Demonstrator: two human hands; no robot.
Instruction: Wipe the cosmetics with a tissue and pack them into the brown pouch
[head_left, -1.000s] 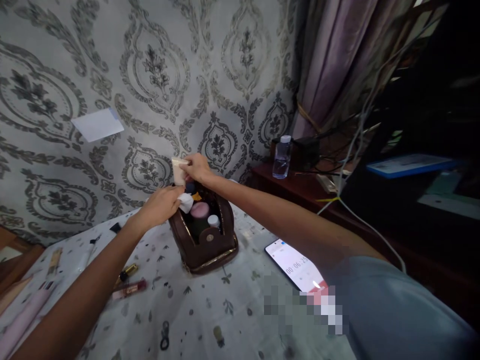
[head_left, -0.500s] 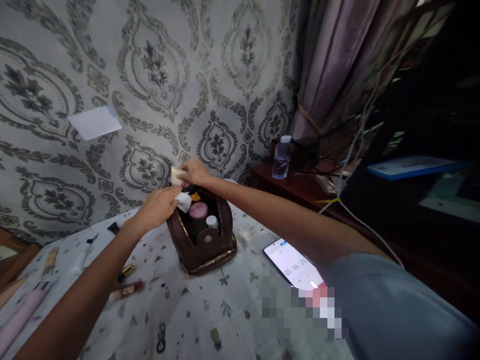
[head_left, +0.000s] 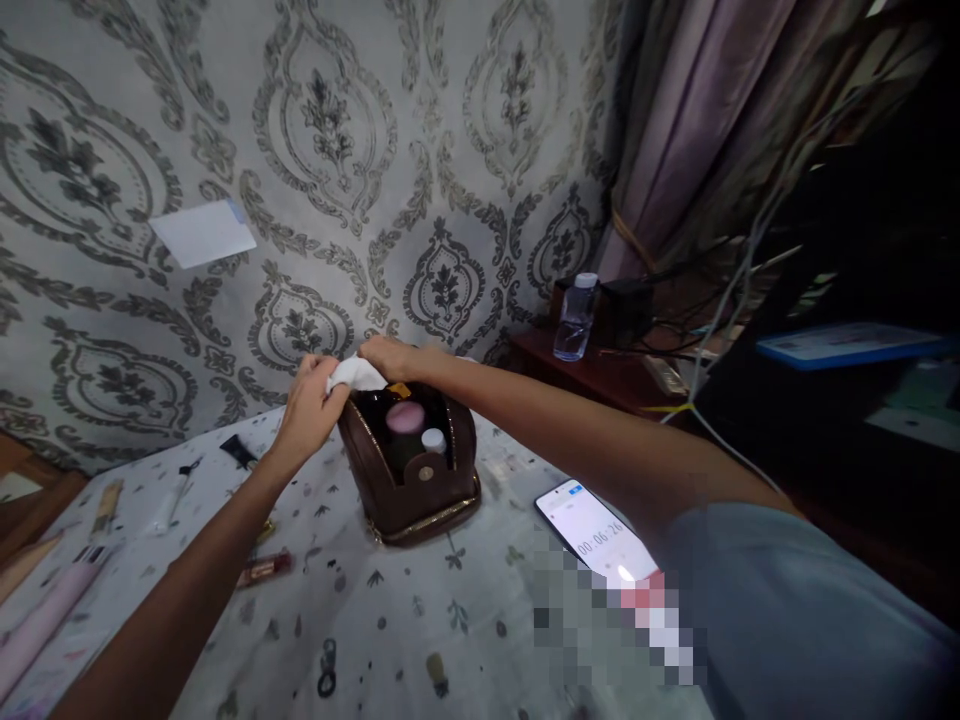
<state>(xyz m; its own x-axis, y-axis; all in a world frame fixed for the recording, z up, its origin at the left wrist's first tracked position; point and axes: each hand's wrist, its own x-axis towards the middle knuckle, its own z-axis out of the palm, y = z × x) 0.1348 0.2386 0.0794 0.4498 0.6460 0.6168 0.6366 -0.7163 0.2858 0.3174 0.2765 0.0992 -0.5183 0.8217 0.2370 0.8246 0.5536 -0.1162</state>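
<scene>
1. Tissue or cloth (head_left: 358, 374), white and crumpled, is pinched between the thumb and fingers of the left hand (head_left: 306, 405), above the far-left rim of the brown, leather-look zip bag (head_left: 364, 475).
2. The right hand (head_left: 386, 358) is at the bag's far end; its fingertips are hidden, so I cannot tell what it grasps.
3. The bag stands upright on the white, plant-printed cover (head_left: 405, 650), its zip parted, which leaves a rounded pink item (head_left: 405, 417) and a white-capped container (head_left: 433, 440) (both inside) visible.
4. A slim, dark-edged phone (head_left: 592, 525) lies face up nearby, presumably so its timer stays readable.
</scene>
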